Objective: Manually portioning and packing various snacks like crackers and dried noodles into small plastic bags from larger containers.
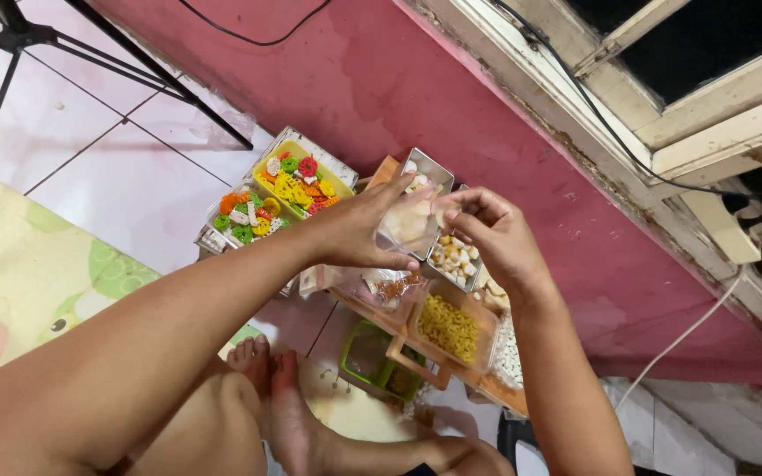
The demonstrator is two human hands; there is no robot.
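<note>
My left hand (359, 231) and my right hand (491, 236) together hold a small clear plastic bag (409, 222) with pale snack pieces inside, above a row of trays. My left hand grips the bag's left side. The fingers of my right hand pinch its top right edge. Below the bag sit a metal tray of pale cube-shaped pieces (456, 260), a clear tub of yellow curly snacks (449, 328) and a bag of brownish pieces (390, 288). To the left are trays of colourful flower-shaped crackers (297, 181).
A wooden rack (416, 363) holds the tubs above a green container (372, 360). White pieces (508, 354) lie at the right. My bare feet (275, 401) rest on a patterned mat. A red wall (416, 79), a window frame and black tripod legs (20, 40) surround the spot.
</note>
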